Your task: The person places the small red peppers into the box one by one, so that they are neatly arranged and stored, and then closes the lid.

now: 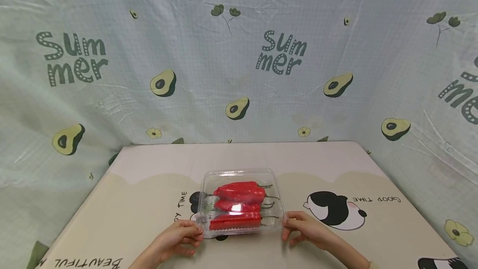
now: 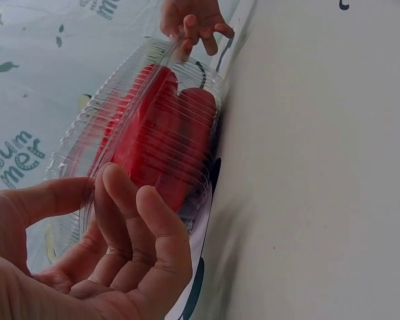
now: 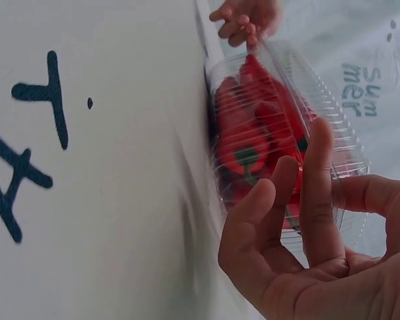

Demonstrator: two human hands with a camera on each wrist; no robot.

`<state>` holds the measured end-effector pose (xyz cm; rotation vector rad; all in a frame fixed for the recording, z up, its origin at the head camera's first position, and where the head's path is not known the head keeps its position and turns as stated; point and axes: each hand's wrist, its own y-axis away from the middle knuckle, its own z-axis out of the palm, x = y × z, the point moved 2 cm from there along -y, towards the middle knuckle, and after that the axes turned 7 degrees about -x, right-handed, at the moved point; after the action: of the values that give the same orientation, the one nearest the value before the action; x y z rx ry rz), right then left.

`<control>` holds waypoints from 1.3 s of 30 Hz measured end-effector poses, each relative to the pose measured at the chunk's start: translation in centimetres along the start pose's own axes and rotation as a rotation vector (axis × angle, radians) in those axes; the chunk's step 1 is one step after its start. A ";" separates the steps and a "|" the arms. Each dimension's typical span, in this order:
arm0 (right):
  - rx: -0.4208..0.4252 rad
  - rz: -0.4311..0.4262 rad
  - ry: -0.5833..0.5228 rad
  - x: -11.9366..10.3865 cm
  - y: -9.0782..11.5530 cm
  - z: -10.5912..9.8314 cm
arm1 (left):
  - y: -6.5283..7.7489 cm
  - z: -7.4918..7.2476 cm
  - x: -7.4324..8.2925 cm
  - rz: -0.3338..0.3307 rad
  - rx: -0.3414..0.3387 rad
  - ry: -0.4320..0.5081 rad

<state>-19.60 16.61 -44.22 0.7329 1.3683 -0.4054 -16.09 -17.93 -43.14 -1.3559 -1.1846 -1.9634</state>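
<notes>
A clear plastic clamshell box [image 1: 239, 172] with its lid down sits at the middle of the table. Inside lie several red peppers [image 1: 242, 193], their green stems pointing right in the head view. My left hand [image 1: 181, 238] pinches the box's rim at its near left corner between thumb and forefinger. On the opposite side my right hand [image 1: 304, 229] pinches the near right corner the same way. Both wrist views show thumb and forefinger on the rim where lid and base meet, with the other fingers loosely bent below it.
The table [image 1: 149, 202] has a cloth printed with lettering and a cartoon panda [image 1: 336, 211]. Behind and at both sides hangs a pale curtain [image 1: 201, 53] with avocado prints, close to the table's far edge.
</notes>
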 end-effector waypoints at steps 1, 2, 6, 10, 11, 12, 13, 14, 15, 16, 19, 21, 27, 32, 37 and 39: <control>0.003 0.001 0.004 0.0 0.0 0.0 | 0.0 0.0 0.0 -0.002 0.000 -0.002; 0.005 0.002 0.007 -0.1 0.0 0.0 | 0.0 0.0 0.1 -0.005 0.001 -0.003; -0.005 -0.002 0.017 -0.2 -0.1 -0.1 | 0.0 -0.1 0.2 -0.014 0.006 -0.004; -0.012 0.001 0.031 -0.3 -0.2 -0.2 | 0.0 -0.2 0.1 -0.021 0.013 -0.002; -0.010 0.003 0.035 -0.3 -0.2 -0.2 | 0.0 -0.2 0.1 -0.022 0.014 -0.003; -0.007 0.006 0.038 -0.3 -0.2 -0.2 | 0.0 -0.2 0.1 -0.022 0.015 -0.003; -0.002 0.009 0.041 -0.3 -0.3 -0.2 | 0.0 -0.2 0.2 -0.023 0.018 -0.004; 0.002 0.010 0.043 -0.4 -0.3 -0.1 | 0.0 -0.2 0.2 -0.022 0.020 -0.005; 0.005 0.009 0.042 -0.4 -0.3 -0.1 | 0.1 -0.2 0.2 -0.022 0.022 -0.006; 0.008 0.008 0.042 -0.5 -0.3 0.0 | 0.1 -0.2 0.2 -0.021 0.025 -0.006; 0.015 0.002 0.041 -0.5 -0.3 0.1 | 0.1 -0.2 0.3 -0.021 0.030 -0.008; 0.017 0.001 0.041 -0.5 -0.3 0.1 | 0.1 -0.2 0.3 -0.025 0.032 -0.009; 0.019 0.011 0.055 -0.2 -0.2 -0.1 | 0.2 -0.2 0.3 -0.022 0.031 -0.026; -0.006 0.030 0.090 0.2 -0.2 -0.6 | 0.2 -0.2 0.1 0.003 0.022 -0.048; -0.026 0.034 0.148 0.3 0.0 -1.1 | 0.2 -0.3 0.1 0.018 0.019 -0.066; -0.033 0.032 0.164 0.3 0.1 -1.3 | 0.3 -0.4 0.0 0.018 0.020 -0.074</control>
<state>-20.45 17.59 -44.52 0.7731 1.5121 -0.3021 -16.06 -18.39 -43.07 -1.4349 -1.2179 -1.8988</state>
